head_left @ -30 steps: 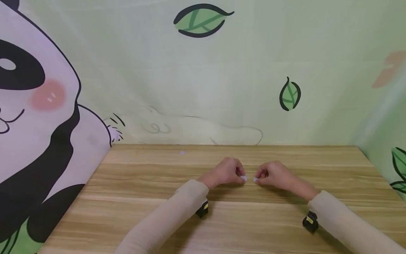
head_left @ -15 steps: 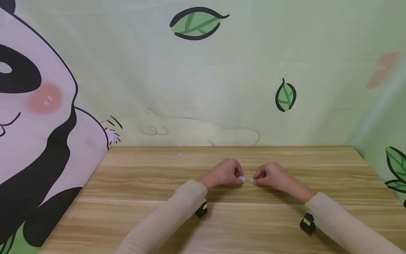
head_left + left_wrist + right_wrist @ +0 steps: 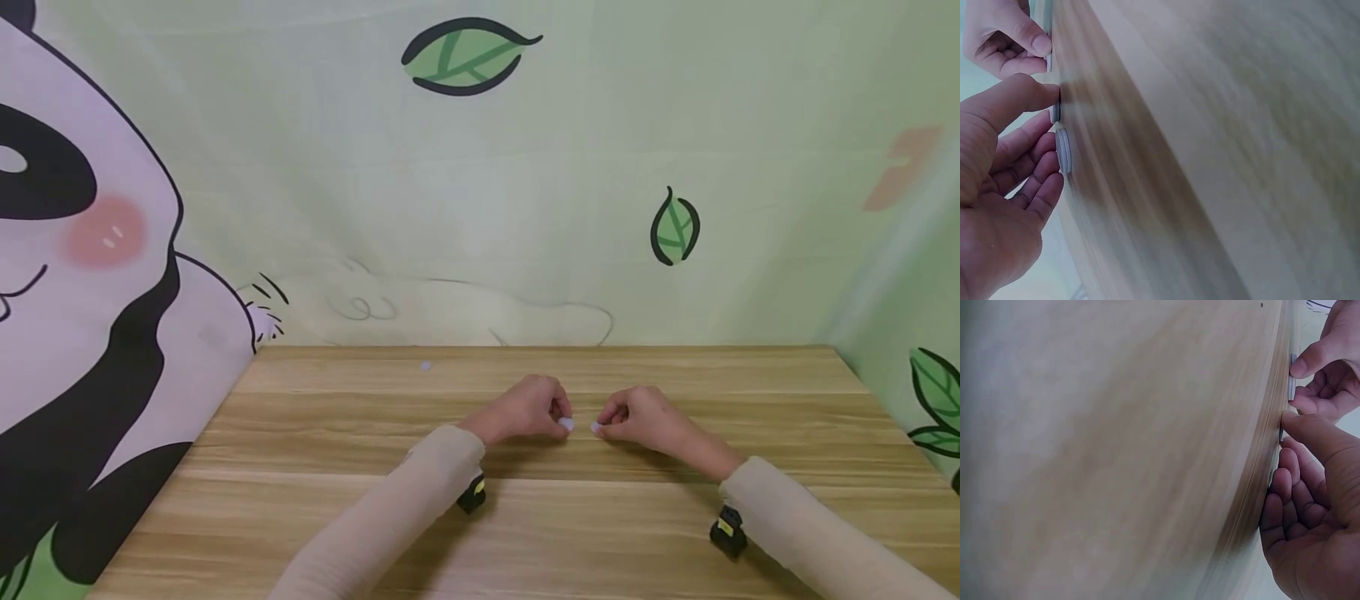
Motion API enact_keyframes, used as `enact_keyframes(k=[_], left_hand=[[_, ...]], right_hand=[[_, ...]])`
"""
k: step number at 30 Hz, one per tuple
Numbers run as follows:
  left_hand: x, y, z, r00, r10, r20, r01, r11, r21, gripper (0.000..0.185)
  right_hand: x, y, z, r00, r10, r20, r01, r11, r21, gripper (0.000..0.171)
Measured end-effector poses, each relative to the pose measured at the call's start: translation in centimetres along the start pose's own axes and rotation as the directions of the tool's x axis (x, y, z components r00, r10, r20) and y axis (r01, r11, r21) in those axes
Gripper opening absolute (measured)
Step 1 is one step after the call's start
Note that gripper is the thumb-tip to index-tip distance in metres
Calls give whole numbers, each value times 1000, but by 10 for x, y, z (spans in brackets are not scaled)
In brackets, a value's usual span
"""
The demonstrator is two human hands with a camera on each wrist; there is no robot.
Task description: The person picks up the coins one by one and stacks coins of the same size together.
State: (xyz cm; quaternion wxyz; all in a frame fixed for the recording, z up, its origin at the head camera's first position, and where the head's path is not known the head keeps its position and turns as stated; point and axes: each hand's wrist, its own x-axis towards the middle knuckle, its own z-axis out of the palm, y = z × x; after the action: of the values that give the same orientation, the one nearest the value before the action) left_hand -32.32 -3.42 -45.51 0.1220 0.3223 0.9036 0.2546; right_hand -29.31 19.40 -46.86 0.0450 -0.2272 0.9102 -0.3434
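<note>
Two small white discs are held low over the middle of the wooden table [image 3: 315, 433], one in each hand, and compared with half a second ago little has changed: both hands have drifted very slightly to the left and the gap between the discs is about as narrow as before. The left disc [image 3: 566, 424] is pinched at the tips of the left hand [image 3: 525, 410], thumb above and curled fingers [image 3: 1035, 181] below; seen from the left wrist it appears as thin, flat, round pieces standing on edge against the table top. The right disc [image 3: 596, 427] is pinched in the same way by the right hand [image 3: 645, 418], whose thumb presses its edge while the other fingers [image 3: 1291, 500] are curled beneath. The two discs lie near each other, not touching. The table is of pale, smooth, streaked wood grain. A tiny pale speck [image 3: 425, 365] lies far back to the left. Behind, a cloth backdrop [image 3: 525, 183] printed with a panda [image 3: 82, 275] and green leaves is hung.
</note>
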Motion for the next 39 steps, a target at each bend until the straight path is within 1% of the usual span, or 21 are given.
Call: enact_keyframes(k=[9, 20, 26, 29, 32, 33, 36, 39], left_hand=[[-3, -2, -3, 1000, 0, 2, 0, 1000, -1, 14], [-2, -2, -3, 1000, 15, 4, -15, 1000, 28, 14], [-3, -1, -3, 1000, -6, 15, 6, 1000, 26, 15], [-5, -3, -3, 1000, -16, 18, 16, 1000, -4, 17], [-7, -7, -6, 1000, -19, -6, 19, 999, -40, 16], [-9, -8, -9, 999, -31, -18, 30, 998, -62, 17], [-14, -16, -22, 996, -57, -74, 50, 994, -98, 19], [-21, -28, -35, 988, -97, -119, 81, 988, -134, 21]], right_hand=[[0, 0, 0, 1000, -16, -2, 16, 1000, -6, 13], [0, -2, -2, 1000, 0, 12, -1, 1000, 4, 12], [0, -1, -1, 1000, -12, 11, 12, 1000, -1, 12], [0, -1, -1, 1000, -8, 12, 8, 1000, -5, 12], [1, 0, 0, 1000, -2, 12, 2, 1000, -13, 12], [1, 0, 0, 1000, -3, 12, 4, 1000, -16, 12], [2, 2, 1, 1000, -9, 12, 9, 1000, -21, 11], [3, 3, 0, 1000, -4, 9, 5, 1000, -21, 11]])
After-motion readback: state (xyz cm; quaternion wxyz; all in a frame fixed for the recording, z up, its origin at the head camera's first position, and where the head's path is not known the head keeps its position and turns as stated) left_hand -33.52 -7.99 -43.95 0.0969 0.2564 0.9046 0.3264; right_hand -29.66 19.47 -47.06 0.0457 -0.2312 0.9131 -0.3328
